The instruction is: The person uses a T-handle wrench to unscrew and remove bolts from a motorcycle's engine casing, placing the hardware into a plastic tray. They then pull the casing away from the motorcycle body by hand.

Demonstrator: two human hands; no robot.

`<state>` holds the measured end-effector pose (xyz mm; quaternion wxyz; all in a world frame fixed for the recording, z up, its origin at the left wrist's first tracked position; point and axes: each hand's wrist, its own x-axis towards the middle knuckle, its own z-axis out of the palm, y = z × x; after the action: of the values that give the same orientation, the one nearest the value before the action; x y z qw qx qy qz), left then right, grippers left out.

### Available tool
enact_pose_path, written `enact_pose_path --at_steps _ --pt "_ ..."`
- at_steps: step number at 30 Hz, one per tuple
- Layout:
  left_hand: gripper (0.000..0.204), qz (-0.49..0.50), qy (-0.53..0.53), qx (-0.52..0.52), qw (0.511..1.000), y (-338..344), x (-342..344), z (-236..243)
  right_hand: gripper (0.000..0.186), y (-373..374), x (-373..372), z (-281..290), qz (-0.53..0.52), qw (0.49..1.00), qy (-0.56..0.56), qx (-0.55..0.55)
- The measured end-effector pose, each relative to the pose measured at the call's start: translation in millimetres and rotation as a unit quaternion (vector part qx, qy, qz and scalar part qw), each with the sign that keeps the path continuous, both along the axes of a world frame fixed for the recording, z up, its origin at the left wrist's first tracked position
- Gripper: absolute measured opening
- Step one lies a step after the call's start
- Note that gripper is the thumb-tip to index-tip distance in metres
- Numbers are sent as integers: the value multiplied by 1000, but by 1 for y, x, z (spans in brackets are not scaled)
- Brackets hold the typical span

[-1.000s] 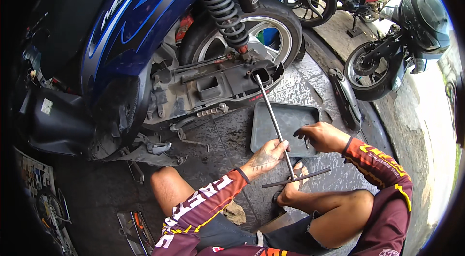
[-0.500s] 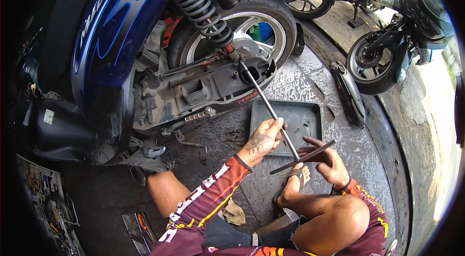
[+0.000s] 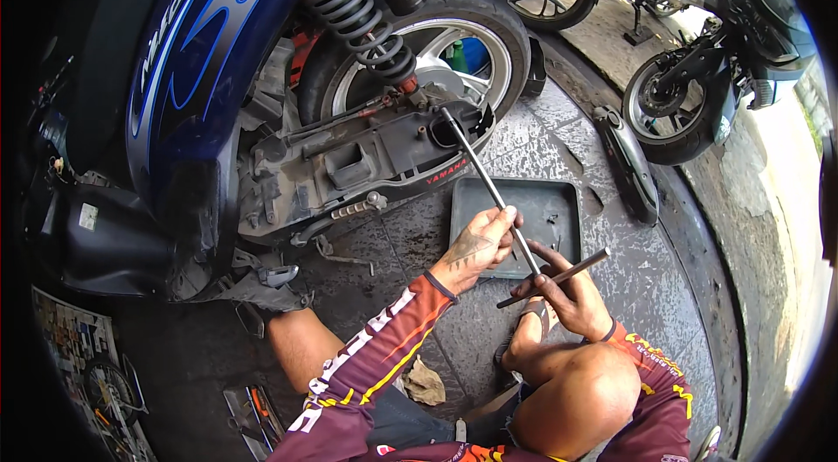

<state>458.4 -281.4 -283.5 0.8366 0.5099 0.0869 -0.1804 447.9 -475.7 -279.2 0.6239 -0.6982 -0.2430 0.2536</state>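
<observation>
My left hand [image 3: 478, 242] is closed round the long steel shaft [image 3: 489, 180] of a T-handle wrench. My right hand [image 3: 572, 303] grips the wrench where the shaft meets its dark crossbar [image 3: 590, 261], which slopes up to the right. The shaft's far end rests at the opening near the rear of a black scooter case [image 3: 305, 182], below an orange-capped shock spring [image 3: 349, 21]; whether it engages a bolt there I cannot tell. Under the shaft lies a grey tray [image 3: 563, 196] with small dark parts [image 3: 550, 219] in it.
The blue scooter body [image 3: 183, 43] fills the upper left, its rear wheel [image 3: 497, 34] behind the case. A loose muffler cover [image 3: 628, 169] lies on the tiles right of the tray. More motorcycles [image 3: 663, 104] stand at upper right. A rag [image 3: 425, 382] and tools [image 3: 253, 418] lie near my legs.
My right hand has moved from over the tray onto the wrench handle and closed on it. The crossbar has risen and tilted further up to the right. My left hand stays on the shaft.
</observation>
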Motion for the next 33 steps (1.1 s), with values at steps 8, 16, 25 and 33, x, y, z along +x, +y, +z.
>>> enact_pose_path --at_steps 8,16,25,33 --pt "28 1 -4 -17 1000 -1 3 -6 44 -1 4 -2 -15 1000 27 7" --pt "35 52 -112 269 955 18 2 -17 57 38 -3 -29 48 947 228 221" --pt "53 9 -316 305 898 -63 -35 56 56 60 -20 -129 19 932 170 319" --pt "77 45 -298 -345 889 -12 -73 -14 72 42 29 59 250 769 -394 -437"
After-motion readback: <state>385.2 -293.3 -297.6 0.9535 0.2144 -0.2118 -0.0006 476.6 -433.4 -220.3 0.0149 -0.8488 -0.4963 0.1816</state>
